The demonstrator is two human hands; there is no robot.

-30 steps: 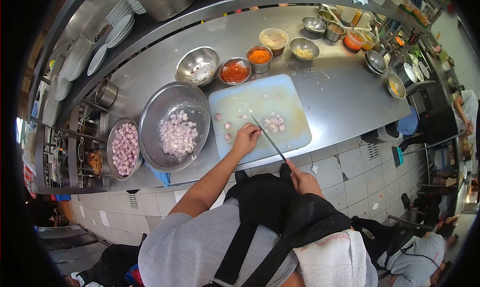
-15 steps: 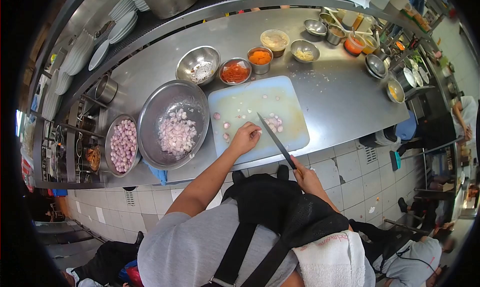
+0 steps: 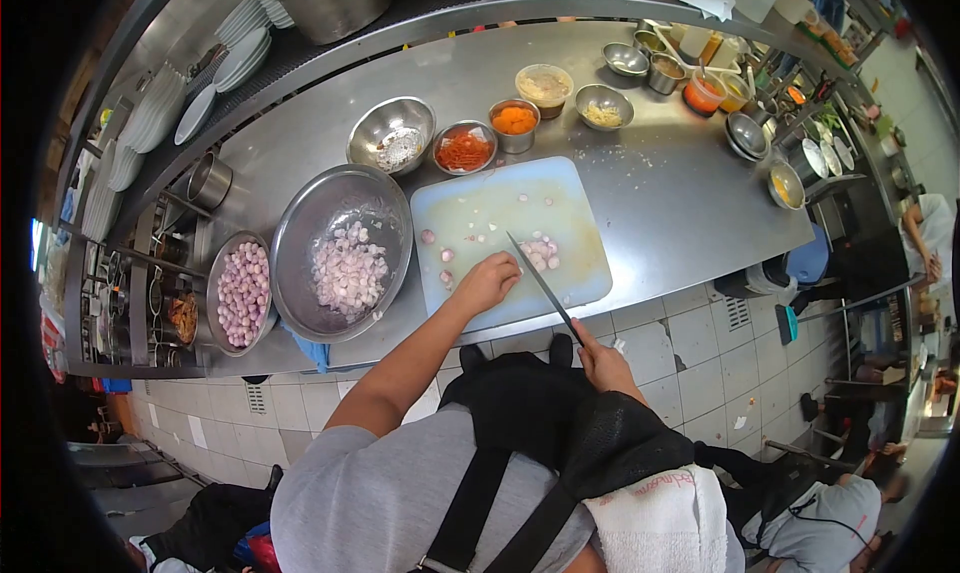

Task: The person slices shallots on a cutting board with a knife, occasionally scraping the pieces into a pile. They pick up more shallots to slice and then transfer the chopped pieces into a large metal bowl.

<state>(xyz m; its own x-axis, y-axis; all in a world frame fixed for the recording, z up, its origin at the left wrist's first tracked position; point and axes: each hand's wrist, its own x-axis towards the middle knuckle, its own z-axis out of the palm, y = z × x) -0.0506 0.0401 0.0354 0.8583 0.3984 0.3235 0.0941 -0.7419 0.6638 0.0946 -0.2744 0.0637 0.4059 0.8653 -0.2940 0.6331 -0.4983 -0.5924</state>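
Observation:
My right hand [image 3: 608,363] grips the handle of a long kitchen knife [image 3: 541,279], its blade slanting up and left over the white cutting board [image 3: 565,188]. My left hand [image 3: 486,281] is closed in a pinch over the board, left of the blade. A small pale shallot [image 3: 518,270] shows at its fingertips, partly hidden. Peeled shallots [image 3: 541,254] lie clustered just right of the blade. A few single shallots [image 3: 428,237] and small scraps are scattered on the board's left side and upper part.
Left of the board stands a large metal bowl [image 3: 287,223] with cut shallots [image 3: 350,270]. Beside it is a smaller bowl of whole shallots [image 3: 243,293]. Behind the board are bowls with red shreds [image 3: 465,148], orange food [image 3: 514,120] and yellowish pieces [image 3: 604,107]. Other people are at the right.
The whole view has shifted slightly left and down. Relative to the board, my left hand is a touch further right, and the knife's handle end has moved slightly left and up.

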